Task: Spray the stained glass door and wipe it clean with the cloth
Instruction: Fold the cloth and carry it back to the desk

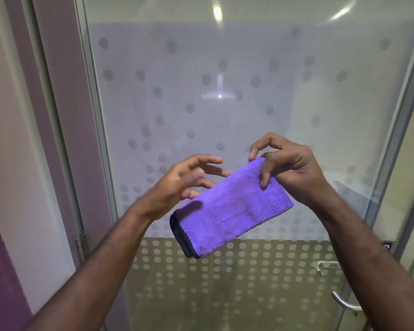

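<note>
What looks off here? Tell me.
Nothing is spilled or broken. The glass door looks hazy and smeared across its dotted middle. The folded purple cloth hangs tilted from the right hand, off the glass; the left hand is open.

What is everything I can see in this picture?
cloth: one, purple with a dark edge, folded, held in the air before the door
glass door: one, frosted with grey dots, fills the middle
door frame: one, silver metal, beside the glass
door handle: one, silver, lower right
wall: pale with a purple band, left
left hand: one, fingers spread, at the cloth's left side
right hand: one, pinching the cloth's upper corner
</note>
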The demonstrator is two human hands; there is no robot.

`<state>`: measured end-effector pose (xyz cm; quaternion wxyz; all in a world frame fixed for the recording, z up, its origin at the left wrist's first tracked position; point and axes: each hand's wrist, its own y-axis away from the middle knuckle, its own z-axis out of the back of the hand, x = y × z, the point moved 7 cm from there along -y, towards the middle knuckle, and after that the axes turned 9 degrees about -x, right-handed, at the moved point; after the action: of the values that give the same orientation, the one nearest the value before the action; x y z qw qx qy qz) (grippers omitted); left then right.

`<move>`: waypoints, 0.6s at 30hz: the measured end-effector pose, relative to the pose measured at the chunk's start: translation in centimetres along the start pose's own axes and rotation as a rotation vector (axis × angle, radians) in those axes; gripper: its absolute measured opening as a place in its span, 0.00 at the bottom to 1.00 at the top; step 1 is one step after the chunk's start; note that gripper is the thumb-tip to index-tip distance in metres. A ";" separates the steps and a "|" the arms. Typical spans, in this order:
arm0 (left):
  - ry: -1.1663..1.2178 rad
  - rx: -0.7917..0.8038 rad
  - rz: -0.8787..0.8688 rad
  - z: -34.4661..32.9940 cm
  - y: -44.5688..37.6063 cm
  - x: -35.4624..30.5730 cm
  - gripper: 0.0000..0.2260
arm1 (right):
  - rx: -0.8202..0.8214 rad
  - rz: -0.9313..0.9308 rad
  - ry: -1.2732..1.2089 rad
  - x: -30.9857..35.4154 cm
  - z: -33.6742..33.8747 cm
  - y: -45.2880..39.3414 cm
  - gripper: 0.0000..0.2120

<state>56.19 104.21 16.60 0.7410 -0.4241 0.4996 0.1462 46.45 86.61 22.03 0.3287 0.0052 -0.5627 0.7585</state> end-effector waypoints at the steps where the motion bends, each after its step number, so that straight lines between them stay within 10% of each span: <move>1: -0.131 0.026 -0.009 -1.0 -0.2 -0.4 0.28 | 0.047 0.017 0.023 0.1 -0.8 -0.2 0.22; 10: -0.286 -0.073 -0.044 -1.5 -0.6 -1.0 0.13 | -0.145 -0.264 -0.210 -1.8 -1.2 0.6 0.11; 18: -0.177 -0.245 0.003 0.7 -0.5 0.4 0.19 | -0.032 -0.428 -0.151 -3.1 -3.3 2.2 0.41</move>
<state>57.15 104.37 16.62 0.7247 -0.4960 0.4114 0.2439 48.98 87.57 17.81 0.4391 0.1762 -0.5839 0.6597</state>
